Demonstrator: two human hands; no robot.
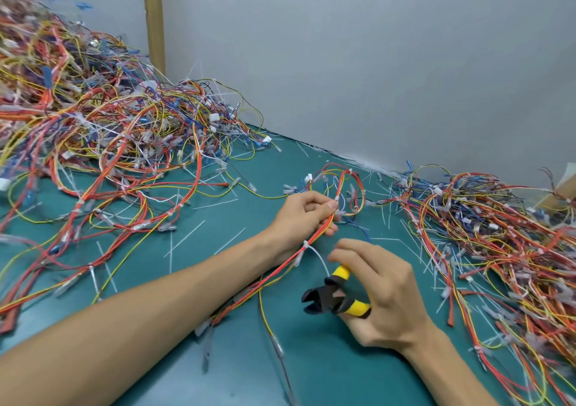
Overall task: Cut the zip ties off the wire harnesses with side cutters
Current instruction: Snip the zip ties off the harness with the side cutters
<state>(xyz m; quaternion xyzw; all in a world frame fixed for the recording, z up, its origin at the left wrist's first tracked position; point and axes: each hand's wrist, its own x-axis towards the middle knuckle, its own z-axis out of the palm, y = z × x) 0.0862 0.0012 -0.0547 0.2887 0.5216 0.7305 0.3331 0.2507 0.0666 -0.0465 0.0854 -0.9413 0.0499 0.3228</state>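
Head view. Two heaps of wire harnesses lie on the bench. The larger heap (93,109) fills the left side and climbs against the wall, and the smaller heap (486,234) spreads along the right edge. Between them lies one held harness (314,235), a bundle of red, orange and yellow wires running from lower left up to a loop near the wall. Two bare forearms enter from the lower edge. The left hand (304,215) pinches this bundle between thumb and curled fingers, just below the loop. The right hand (386,293), nearer the camera, curls its fingers round the yellow-and-black handles of one pair of side cutters (330,296). The dark jaws stand apart and point left, near the bundle but not touching it. One white zip tie (306,244) encircles the held bundle just below the left hand, its tail trailing toward the cutters. Loose white offcuts (184,239), too many to count, lie scattered about. The work surface is a green mat (265,359). It meets a plain grey wall (374,62), against which one brown vertical strip (153,16) stands at upper left.
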